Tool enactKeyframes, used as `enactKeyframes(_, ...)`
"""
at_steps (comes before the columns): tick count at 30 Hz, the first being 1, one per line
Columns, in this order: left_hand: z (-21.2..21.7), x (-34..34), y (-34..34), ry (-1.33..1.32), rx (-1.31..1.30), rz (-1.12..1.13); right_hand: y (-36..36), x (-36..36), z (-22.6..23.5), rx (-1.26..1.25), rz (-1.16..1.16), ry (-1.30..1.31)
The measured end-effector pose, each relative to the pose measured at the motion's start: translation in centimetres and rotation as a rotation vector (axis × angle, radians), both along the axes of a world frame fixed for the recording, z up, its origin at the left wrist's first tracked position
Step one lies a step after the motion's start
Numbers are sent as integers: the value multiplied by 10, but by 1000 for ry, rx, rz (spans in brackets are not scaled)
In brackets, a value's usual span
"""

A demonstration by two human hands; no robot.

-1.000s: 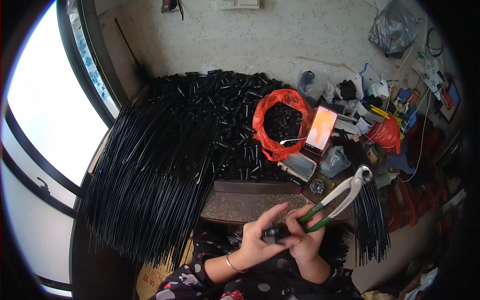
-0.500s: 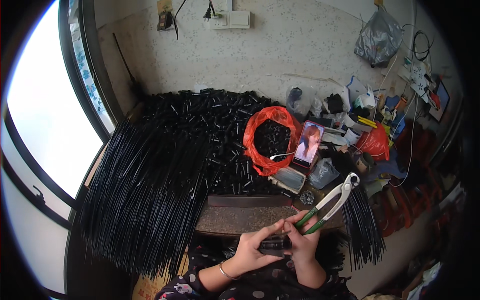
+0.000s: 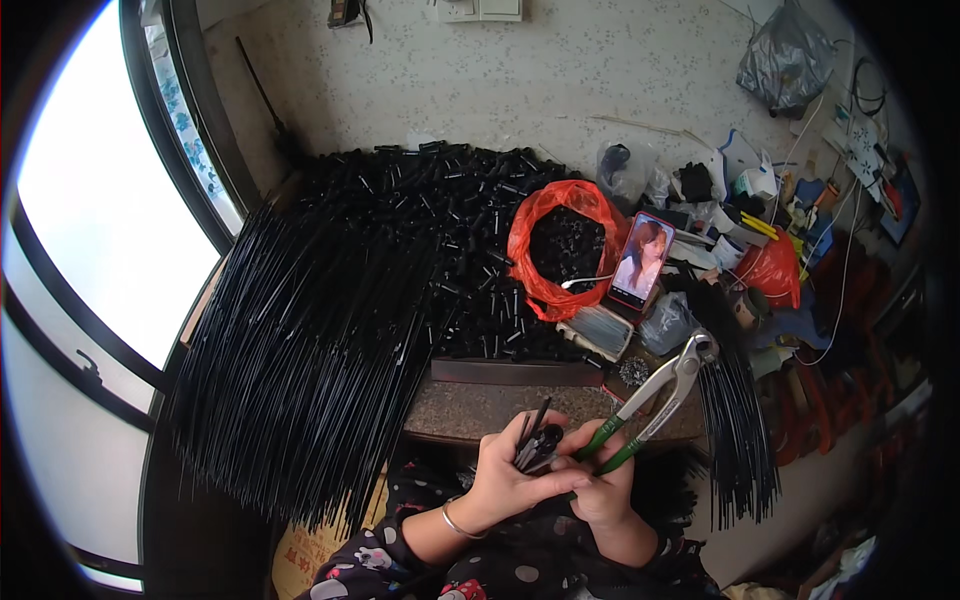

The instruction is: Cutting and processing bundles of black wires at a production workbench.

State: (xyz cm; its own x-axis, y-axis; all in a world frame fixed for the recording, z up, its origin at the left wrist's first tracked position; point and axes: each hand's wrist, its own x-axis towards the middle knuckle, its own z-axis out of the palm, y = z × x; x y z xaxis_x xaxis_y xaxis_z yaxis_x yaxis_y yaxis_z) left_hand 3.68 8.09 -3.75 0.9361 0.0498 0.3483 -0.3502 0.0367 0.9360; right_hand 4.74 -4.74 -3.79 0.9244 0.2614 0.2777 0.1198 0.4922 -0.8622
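Note:
Close to the table's front edge, my left hand (image 3: 508,484) is closed round a black tubular piece (image 3: 547,438) and a few thin dark strips that stick up beside it. My right hand (image 3: 606,494) grips pincers (image 3: 668,392) by their green handles; the grey metal head points up and away to the right, its handles spread. Both hands touch, the fingers of the right meeting the left at the black piece. Whether the right fingers also hold part of that piece is hidden.
Long thin black rods (image 3: 300,370) cover the left side. Behind lies a heap of short black parts (image 3: 440,210). A red plastic bag (image 3: 522,262) of small dark parts, a phone (image 3: 641,262) and an open box (image 3: 598,335) stand right of it. More rods (image 3: 738,440) hang at right.
The black piece has turned from lying sideways to pointing upward, with strips now showing beside it. The whole view has shifted, so the table appears higher and further right.

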Motion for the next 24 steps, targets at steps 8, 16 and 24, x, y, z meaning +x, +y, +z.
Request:
enactKeyframes(8,-7,0,-4,-119,185,213,10,-7,-3,-378,-434,-369)
enactKeyframes(16,-1,6,9,-17,-139,-222,12,6,-11,-146,-192,-304)
enactKeyframes(24,12,3,49,135,-251,-99,-31,0,16,-353,327,360)
